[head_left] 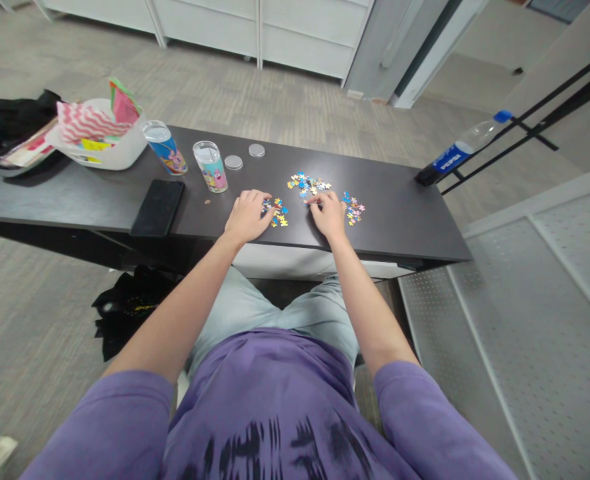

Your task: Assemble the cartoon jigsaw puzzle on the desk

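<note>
My left hand rests on the dark tabletop, fingers loosely bent and apart, nothing visible in them. Its fingertips lie beside a small pile of jigsaw puzzle pieces, mostly yellow, blue and red. My right hand is closed in a pinch at a small puzzle piece, partly hidden by the fingers. Just beyond it spreads a larger pile of puzzle pieces in mixed colours. Another pile, with pink, blue and yellow pieces, lies right of my right hand.
Left on the tabletop are two clear printed cups, two round metal lids, a black phone and a white basket of packets. A Pepsi bottle stands at the right end beside a black metal frame.
</note>
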Demonstrator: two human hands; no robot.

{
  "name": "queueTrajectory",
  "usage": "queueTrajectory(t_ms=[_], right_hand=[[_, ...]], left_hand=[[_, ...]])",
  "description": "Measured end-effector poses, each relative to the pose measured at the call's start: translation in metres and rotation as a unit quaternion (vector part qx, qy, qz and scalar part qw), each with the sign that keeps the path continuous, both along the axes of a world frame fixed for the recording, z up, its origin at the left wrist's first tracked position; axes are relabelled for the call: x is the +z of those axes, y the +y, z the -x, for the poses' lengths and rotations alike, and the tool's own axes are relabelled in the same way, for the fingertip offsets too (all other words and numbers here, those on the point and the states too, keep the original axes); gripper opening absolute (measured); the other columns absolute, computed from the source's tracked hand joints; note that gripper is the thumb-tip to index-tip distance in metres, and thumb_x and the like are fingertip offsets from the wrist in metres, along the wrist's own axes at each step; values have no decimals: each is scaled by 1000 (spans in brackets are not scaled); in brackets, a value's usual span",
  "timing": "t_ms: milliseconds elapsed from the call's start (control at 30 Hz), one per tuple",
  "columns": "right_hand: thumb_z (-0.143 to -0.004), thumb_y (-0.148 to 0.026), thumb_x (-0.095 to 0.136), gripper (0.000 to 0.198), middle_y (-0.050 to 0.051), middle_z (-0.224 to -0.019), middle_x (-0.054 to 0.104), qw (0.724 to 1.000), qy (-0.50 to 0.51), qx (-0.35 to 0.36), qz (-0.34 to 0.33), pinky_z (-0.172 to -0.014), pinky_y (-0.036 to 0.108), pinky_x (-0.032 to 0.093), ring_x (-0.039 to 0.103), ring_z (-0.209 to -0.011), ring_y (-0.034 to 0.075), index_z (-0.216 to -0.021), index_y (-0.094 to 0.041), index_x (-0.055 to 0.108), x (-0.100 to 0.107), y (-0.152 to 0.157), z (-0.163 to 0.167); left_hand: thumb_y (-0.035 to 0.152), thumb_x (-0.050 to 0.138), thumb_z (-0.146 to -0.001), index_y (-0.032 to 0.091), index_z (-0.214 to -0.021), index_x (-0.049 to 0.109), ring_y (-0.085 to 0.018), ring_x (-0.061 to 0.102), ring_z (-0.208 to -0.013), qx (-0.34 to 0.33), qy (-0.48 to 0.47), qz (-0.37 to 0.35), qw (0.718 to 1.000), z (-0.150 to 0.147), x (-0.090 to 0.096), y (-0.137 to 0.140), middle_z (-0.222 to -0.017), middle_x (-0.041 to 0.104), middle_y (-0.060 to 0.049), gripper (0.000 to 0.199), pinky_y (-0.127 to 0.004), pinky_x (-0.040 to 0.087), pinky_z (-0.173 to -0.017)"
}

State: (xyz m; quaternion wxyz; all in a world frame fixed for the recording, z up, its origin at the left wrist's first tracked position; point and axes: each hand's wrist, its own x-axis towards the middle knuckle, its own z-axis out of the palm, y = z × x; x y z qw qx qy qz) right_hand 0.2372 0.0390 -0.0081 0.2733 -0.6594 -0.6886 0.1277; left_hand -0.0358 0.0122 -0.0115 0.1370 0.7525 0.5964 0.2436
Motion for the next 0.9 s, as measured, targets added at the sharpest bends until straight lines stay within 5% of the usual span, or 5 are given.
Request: queueTrajectory(t_ms=[233, 400, 567, 900], right_hand=[[-115, -17, 67, 37, 13, -134, 87, 997, 4, 76, -7, -127, 56, 51, 81, -127, 37, -120, -30, 101, 1, -2, -2], [-110, -14, 67, 32, 12, -131, 87, 998, 11, 62, -11, -124, 53, 50, 79, -111, 34, -113, -28, 96, 1, -1, -2], [-113, -19, 68, 27, 12, -132, 87, 998, 10, 69, -9, -126, 56, 48, 78, -113, 34, -105, -28, 92, 1, -1, -1], [-116, -15, 61, 46, 13, -135, 87, 995, -31, 98, 6, -129, 55, 49, 79, -127, 35, -127, -30, 103, 10, -9, 4]], left_hand=[[29, 59, -123, 26, -152, 81, -44, 66, -163, 4, -8, 4, 1000, 1, -1, 3, -166, 82, -19, 37, -63, 53, -145], [28, 57, -123, 24, -154, 81, -44, 66, -164, 7, -9, 9, 1000, 0, 1, 2, -166, 82, -21, 39, -64, 52, -145], [26, 56, -122, 25, -153, 82, -44, 65, -163, 5, -10, 9, 1000, -1, 3, 0, -165, 81, -21, 40, -65, 53, -144], [25, 56, -122, 25, -151, 85, -43, 67, -162, 2, -8, 7, 1000, 0, 5, 0, -164, 83, -20, 41, -65, 54, -143]])
